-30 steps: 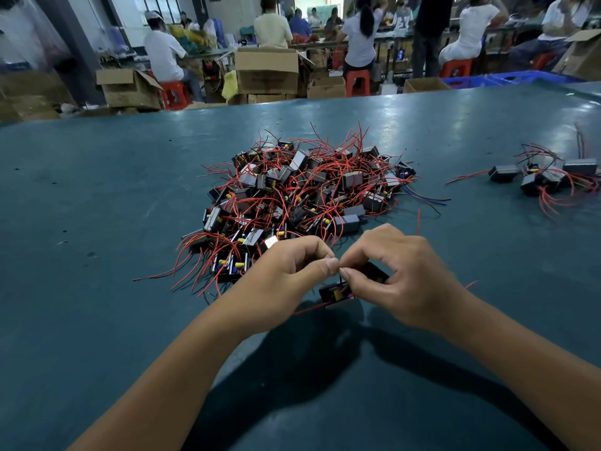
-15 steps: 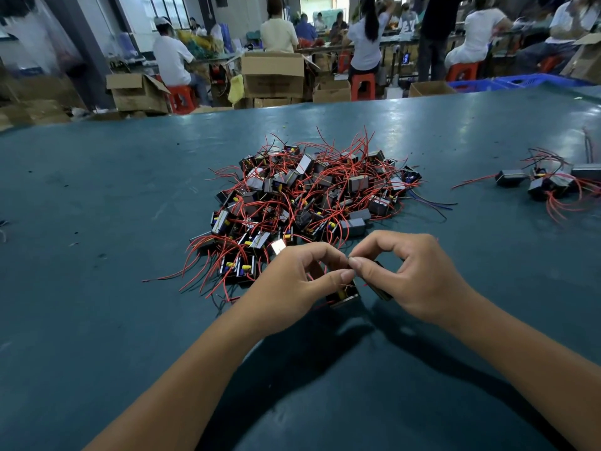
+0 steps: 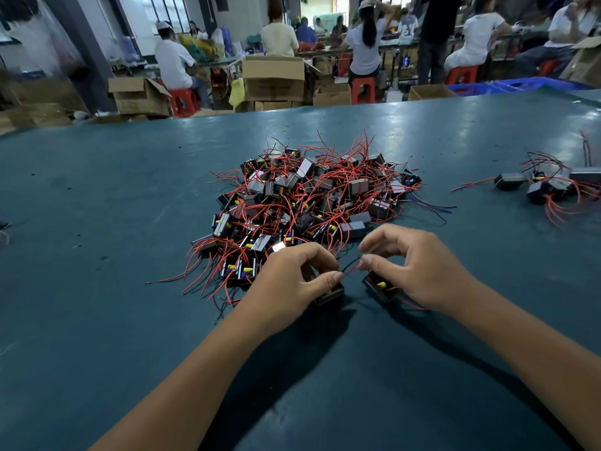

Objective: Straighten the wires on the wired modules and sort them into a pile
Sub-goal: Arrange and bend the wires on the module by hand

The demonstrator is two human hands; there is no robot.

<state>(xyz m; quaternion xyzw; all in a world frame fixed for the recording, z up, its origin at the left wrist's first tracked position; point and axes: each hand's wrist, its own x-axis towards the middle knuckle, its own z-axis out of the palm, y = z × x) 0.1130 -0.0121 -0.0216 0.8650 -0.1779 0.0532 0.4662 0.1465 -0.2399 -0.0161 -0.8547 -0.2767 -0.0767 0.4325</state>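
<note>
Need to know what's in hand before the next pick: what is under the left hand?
Under the left hand a dark module shows at the fingertips, a red wire running toward the right hand. The palm covers most of that module.

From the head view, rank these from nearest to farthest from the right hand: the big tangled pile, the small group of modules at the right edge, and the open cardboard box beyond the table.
1. Big tangled pile, just ahead-left of the right hand.
2. Small group of modules, far right on the table.
3. Open cardboard box, beyond the table's far edge.
</note>
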